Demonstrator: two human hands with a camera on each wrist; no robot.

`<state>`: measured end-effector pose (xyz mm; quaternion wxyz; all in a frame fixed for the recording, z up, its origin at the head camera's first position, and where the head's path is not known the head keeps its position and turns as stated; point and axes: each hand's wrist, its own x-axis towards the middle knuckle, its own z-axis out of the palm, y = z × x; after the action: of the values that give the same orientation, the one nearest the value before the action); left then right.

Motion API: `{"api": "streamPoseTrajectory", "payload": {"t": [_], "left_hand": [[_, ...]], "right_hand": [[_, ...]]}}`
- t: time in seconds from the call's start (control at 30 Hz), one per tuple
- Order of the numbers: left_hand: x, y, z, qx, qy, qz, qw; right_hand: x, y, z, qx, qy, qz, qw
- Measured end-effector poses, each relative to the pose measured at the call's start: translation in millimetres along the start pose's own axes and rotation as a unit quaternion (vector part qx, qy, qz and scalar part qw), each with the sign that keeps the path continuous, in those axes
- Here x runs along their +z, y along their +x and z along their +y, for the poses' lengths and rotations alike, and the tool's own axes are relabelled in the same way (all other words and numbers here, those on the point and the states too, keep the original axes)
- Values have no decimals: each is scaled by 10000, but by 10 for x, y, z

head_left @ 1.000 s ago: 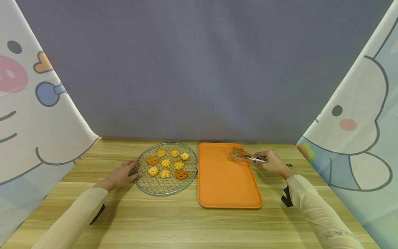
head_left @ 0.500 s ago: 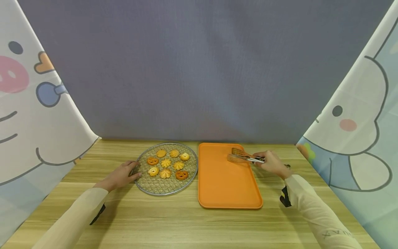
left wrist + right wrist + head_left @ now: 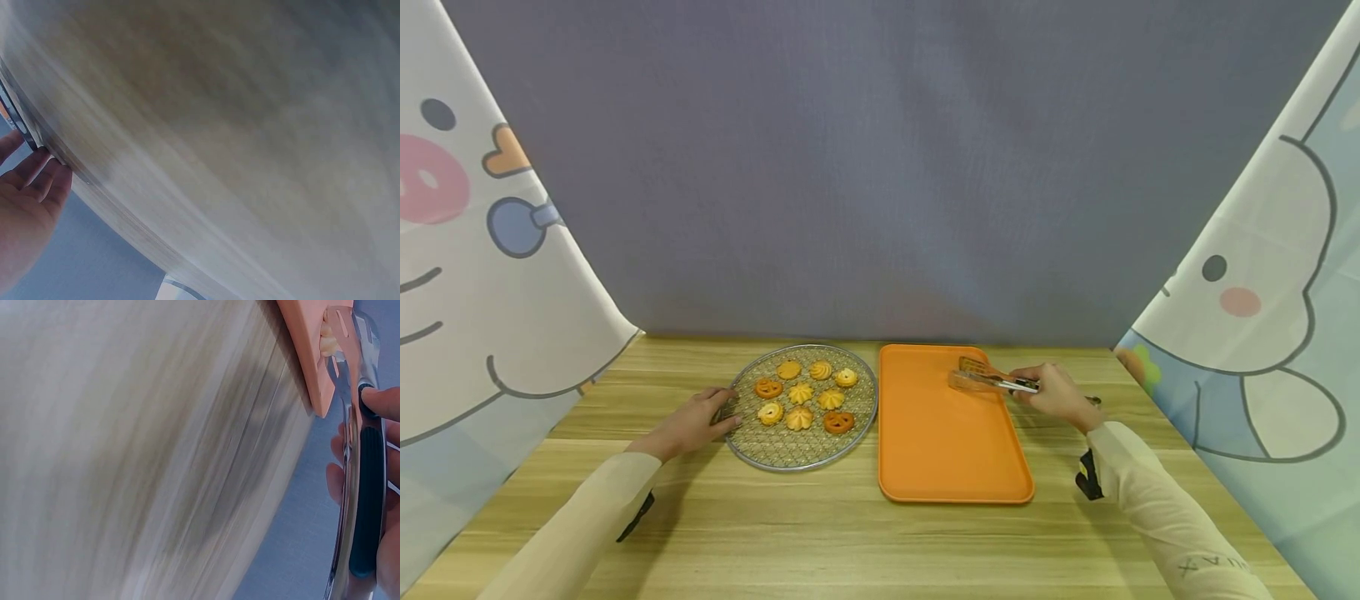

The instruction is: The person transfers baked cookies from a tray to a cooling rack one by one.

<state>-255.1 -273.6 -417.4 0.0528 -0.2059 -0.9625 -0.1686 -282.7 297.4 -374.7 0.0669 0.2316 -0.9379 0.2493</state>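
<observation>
In the head view, my left hand [image 3: 696, 422] holds the left rim of a round mesh-patterned tray [image 3: 793, 450], thumb and fingers at its edge. Several cookies lie on it, among them a pretzel-shaped one [image 3: 838, 422] and a star-shaped one [image 3: 801, 392]. My right hand [image 3: 1054, 394] grips metal tongs [image 3: 1000, 382] by their dark handles. Their slotted ends are over the far right part of an orange rectangular tray [image 3: 951, 458]. In the right wrist view, a pale ridged piece [image 3: 327, 339] shows at the tongs' ends; whether it is pinched is unclear.
Both trays stand side by side on a wood-grain table [image 3: 775, 533]. Behind it rises a grey cloth backdrop [image 3: 880, 183]. Cartoon-printed cloths flank the table on the left [image 3: 512, 333] and right [image 3: 1262, 350].
My right hand and the tongs have shifted slightly to the left over the orange tray, then stayed still. My left hand and the round tray have not moved.
</observation>
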Motion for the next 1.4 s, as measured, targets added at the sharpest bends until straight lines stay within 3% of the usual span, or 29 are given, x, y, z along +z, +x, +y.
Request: {"api": "streamPoseTrajectory", "payload": {"t": [0.63,1.03,1.4], "left_hand": [[-12,-10,12,-71,12,-60,10000],[2,4,-9,-25,79,5,10000],[6,-3,-6,-16,76,-8,10000]], "right_hand": [[-14,-20,-14,226,125,-142,9996],[-34,-8,-56,69,4,-7,10000],[27,54,-266,-164,31,-85,9998]]}}
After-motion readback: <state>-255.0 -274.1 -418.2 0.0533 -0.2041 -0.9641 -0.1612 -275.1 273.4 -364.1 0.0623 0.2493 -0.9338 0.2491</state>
